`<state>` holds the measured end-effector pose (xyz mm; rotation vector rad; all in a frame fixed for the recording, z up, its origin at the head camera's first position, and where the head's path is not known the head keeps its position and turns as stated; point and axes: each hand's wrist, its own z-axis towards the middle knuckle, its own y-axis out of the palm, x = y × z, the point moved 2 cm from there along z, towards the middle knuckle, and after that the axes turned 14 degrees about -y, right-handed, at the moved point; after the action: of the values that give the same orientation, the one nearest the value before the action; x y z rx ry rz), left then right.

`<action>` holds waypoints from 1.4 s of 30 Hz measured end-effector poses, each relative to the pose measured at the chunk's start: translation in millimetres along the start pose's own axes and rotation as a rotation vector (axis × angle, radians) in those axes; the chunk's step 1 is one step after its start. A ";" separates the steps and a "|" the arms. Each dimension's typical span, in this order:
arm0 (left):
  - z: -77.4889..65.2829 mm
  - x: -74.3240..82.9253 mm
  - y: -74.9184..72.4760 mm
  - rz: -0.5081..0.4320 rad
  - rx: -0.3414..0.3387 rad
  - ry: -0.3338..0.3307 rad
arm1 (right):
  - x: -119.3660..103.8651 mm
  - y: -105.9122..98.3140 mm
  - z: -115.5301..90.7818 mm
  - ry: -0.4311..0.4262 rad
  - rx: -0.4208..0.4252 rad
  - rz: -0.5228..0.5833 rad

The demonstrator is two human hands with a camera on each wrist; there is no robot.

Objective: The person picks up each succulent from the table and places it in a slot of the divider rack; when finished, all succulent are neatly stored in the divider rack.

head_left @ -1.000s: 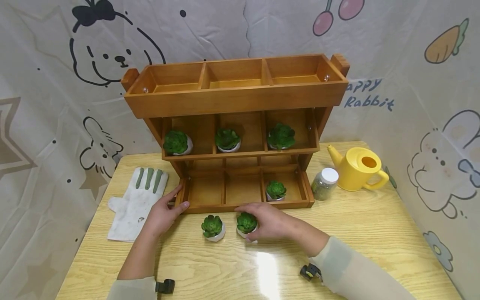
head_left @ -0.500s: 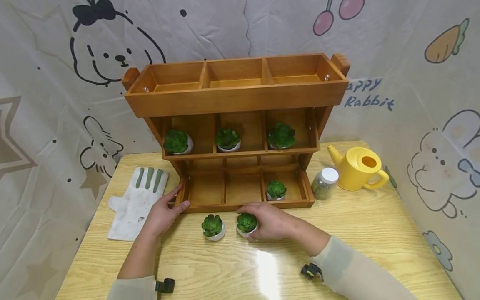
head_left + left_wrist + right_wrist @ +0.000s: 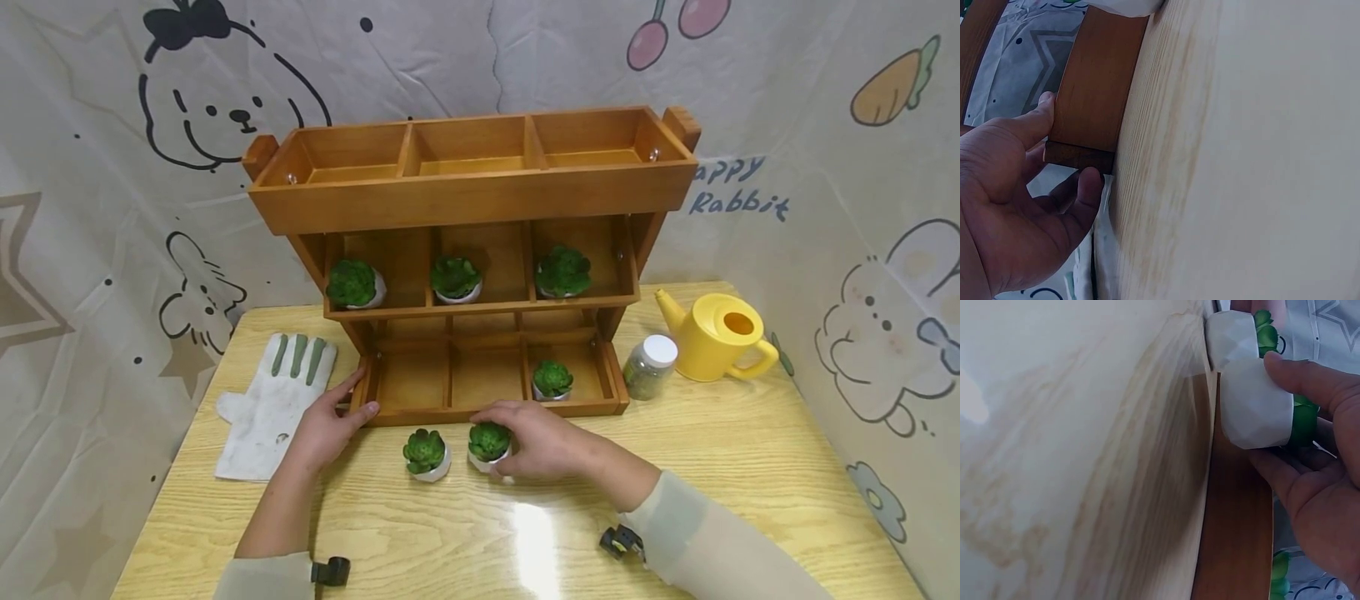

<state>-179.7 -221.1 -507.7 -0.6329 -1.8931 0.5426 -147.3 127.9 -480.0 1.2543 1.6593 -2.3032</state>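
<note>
My right hand (image 3: 542, 440) grips a small potted succulent (image 3: 489, 442) in front of the wooden planter shelf (image 3: 465, 204). In the right wrist view its white faceted pot (image 3: 1257, 403) sits between thumb and fingers, beside a second pot (image 3: 1232, 339). That second succulent (image 3: 425, 452) stands on the table just to the left in the head view. My left hand (image 3: 330, 425) holds the shelf's lower left corner (image 3: 1079, 153), thumb and fingers on either side of it. One succulent (image 3: 552, 380) sits in the bottom tier's right compartment.
Three more succulents, among them one at the left (image 3: 352, 284), fill the middle tier. A white cloth glove (image 3: 273, 417) lies left of the shelf. To its right stand a white-lidded jar (image 3: 650, 367) and a yellow watering can (image 3: 716, 337). Printed fabric surrounds the table (image 3: 420, 542).
The succulent in my right hand has shifted slightly left and toward the shelf. My left hand stays on the shelf corner.
</note>
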 end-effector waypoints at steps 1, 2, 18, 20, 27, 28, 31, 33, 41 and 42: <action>0.0 0.0 -0.1 0.000 0.001 0.000 | -0.6 -0.9 0.6 -0.003 0.005 -0.002; 0.2 -0.1 -0.2 -0.001 0.003 -0.001 | -1.2 -1.9 1.2 -0.005 0.010 -0.002; -0.2 -0.4 0.4 -0.003 0.003 -0.003 | -3.8 -15.7 10.1 -0.019 0.111 -0.020; -0.1 -0.3 0.6 -0.002 0.002 -0.001 | -3.7 -17.5 11.7 -0.025 0.128 -0.028; -0.7 0.0 0.1 -0.001 0.000 -0.006 | -2.6 -22.7 16.6 -0.029 0.200 -0.017; -0.7 0.0 0.0 -0.002 0.001 -0.007 | -2.4 -23.4 17.6 -0.025 0.207 -0.017; -0.9 0.1 -0.1 -0.003 0.000 -0.008 | -1.9 -25.6 20.6 -0.022 0.230 -0.019; -1.1 0.4 -0.3 -0.001 0.001 -0.006 | -1.6 -27.0 23.0 -0.022 0.248 -0.028; -1.3 0.4 -0.4 0.013 0.000 0.002 | 1.9 -30.7 33.6 0.009 0.274 -0.042; -1.0 0.4 -0.4 0.014 0.001 0.002 | 2.8 -30.7 34.6 0.018 0.273 -0.045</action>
<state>-179.0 -221.0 -506.8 -0.6463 -1.8876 0.5516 -183.4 114.1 -454.3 1.2966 1.4269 -2.6244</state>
